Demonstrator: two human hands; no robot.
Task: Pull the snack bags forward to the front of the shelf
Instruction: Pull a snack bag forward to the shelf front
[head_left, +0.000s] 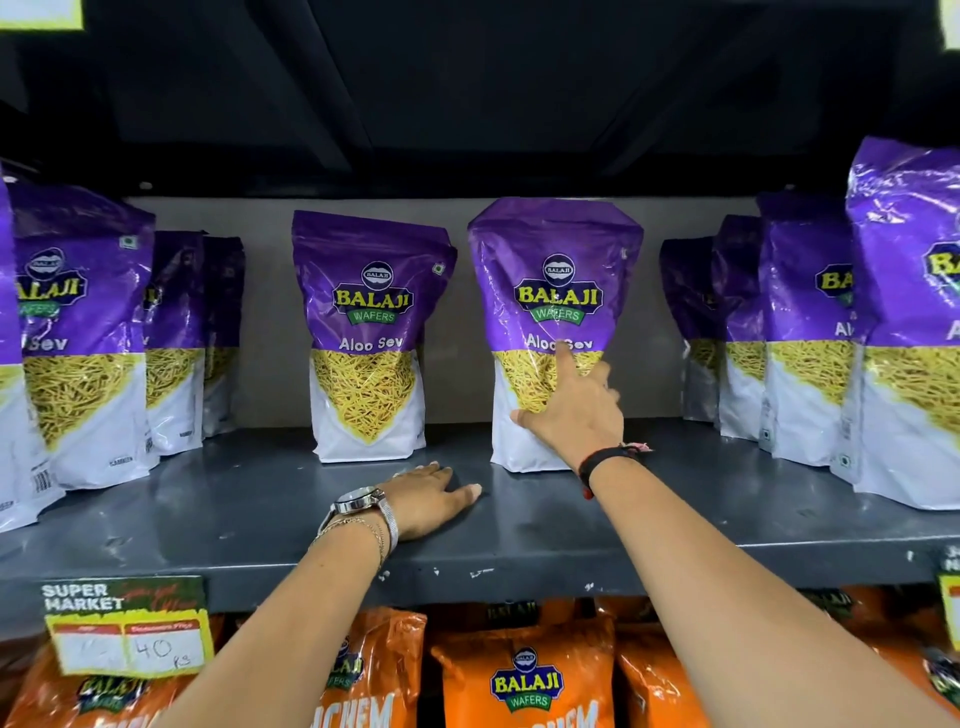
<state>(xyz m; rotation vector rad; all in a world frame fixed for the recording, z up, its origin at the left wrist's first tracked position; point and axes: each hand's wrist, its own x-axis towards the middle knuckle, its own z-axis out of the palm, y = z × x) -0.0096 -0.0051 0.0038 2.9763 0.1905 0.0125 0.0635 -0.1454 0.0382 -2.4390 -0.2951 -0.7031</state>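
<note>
Head view: grey metal shelf (519, 525) stocked with purple-and-white Balaji Aloo Sev bags, each with a clear window showing thin yellow sev strands. Two bags stand alone mid-shelf, set well back from the front edge: left centre bag (370, 338) and right centre bag (550, 291), both upright, apart from each other. Left row (83, 332) and right row (904, 322) run several bags deep; their front bags sit nearer the edge.

Right hand (576, 410) is on the front of the right centre bag, fingers spread, index fingertip at the "Aloo Sev" print, thumb low on its left side. Looks like flat contact rather than a clamp, but the far side of the bag is hidden. Left hand (428, 499) lies palm down on bare shelf in front of the gap between the two centre bags, fingers loosely together, holding nothing.

Below: orange Balaji bags (524, 680). Price tag (130, 629) on shelf lip, left, reads 40.
</note>
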